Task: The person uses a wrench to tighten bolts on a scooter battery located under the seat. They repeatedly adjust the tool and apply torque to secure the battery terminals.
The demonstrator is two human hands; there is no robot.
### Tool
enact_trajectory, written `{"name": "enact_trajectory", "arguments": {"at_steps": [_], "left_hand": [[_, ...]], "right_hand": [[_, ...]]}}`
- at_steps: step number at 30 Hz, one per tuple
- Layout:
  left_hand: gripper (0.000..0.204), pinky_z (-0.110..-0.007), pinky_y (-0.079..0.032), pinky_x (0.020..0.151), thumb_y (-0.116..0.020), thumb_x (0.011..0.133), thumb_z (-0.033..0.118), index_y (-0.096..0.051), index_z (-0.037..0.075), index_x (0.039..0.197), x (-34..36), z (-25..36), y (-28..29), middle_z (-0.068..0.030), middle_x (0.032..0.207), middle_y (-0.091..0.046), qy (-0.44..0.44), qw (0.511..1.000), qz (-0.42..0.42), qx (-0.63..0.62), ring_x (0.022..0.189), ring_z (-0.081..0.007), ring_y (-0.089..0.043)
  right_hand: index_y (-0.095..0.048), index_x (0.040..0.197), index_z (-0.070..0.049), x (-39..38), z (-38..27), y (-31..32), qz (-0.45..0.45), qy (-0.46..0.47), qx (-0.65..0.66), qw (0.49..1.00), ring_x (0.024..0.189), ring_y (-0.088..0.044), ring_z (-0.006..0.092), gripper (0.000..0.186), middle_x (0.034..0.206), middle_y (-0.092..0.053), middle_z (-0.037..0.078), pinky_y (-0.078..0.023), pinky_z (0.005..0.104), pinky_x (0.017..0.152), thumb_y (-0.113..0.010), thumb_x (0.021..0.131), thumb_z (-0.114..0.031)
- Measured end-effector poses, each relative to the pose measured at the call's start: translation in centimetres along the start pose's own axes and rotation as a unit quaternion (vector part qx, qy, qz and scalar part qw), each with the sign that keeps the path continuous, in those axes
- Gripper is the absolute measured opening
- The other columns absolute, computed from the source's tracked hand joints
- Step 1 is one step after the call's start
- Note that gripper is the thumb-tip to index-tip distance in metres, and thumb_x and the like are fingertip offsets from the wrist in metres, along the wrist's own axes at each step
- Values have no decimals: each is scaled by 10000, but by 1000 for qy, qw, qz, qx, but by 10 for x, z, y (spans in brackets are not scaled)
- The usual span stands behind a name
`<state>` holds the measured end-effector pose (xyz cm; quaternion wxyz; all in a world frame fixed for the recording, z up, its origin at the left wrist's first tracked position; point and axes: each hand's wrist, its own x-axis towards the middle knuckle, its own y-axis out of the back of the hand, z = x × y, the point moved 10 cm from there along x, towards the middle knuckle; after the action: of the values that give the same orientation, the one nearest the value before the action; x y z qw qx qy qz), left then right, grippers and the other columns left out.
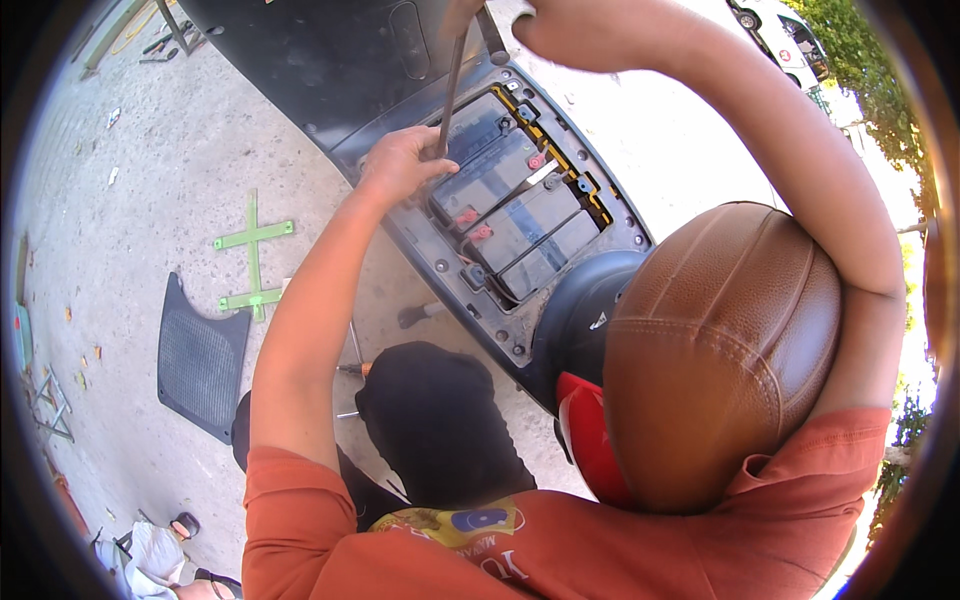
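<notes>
My left hand (405,165) is closed on a thin dark metal rod (452,88) at the upper left edge of an open battery compartment (425,250) in a scooter's floorboard. My right hand (535,30) is at the top of the picture, closed round the rod's upper end and partly cut off. Inside the compartment lie several grey batteries (540,235) with red and blue terminals, black straps and a yellow-and-black strip along one side. A brown leather seat (715,350) with red bodywork (585,435) below it is between my arms.
A dark front panel (315,60) rises beyond the compartment. On the concrete floor lie a green cross-shaped bracket (252,235), a removed black footboard mat (200,360), an orange-handled tool (360,368) and scattered items at the lower left. A white vehicle (795,50) and greenery are at the upper right.
</notes>
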<state>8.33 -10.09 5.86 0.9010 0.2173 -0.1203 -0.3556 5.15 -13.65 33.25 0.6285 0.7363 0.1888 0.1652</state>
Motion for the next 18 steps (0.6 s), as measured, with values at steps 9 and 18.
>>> {"name": "enact_trajectory", "arguments": {"at_steps": [9, 18], "left_hand": [[255, -312, -547, 770, -819, 869, 138, -702, 65, 1084, -11, 10, -3, -33, 1011, -720, -102, 993, -2, 55, 906, -158, -697], [234, -322, -547, 794, -817, 864, 181, -731, 74, 1054, -6, 0, -3, -61, 994, -722, -30, 998, -28, 54, 924, -205, -695]], "right_hand": [[-699, 1052, 86, -13, -4, 17, 10, -155, 111, 982, 984, -728, 328, 238, 1006, -744, 223, -565, 375, 894, -704, 828, 5], [-745, 863, 7, -5, -17, 28, 30, -114, 58, 991, 911, -737, 297, 194, 895, -750, 169, -567, 375, 819, -593, 766, 78]]}}
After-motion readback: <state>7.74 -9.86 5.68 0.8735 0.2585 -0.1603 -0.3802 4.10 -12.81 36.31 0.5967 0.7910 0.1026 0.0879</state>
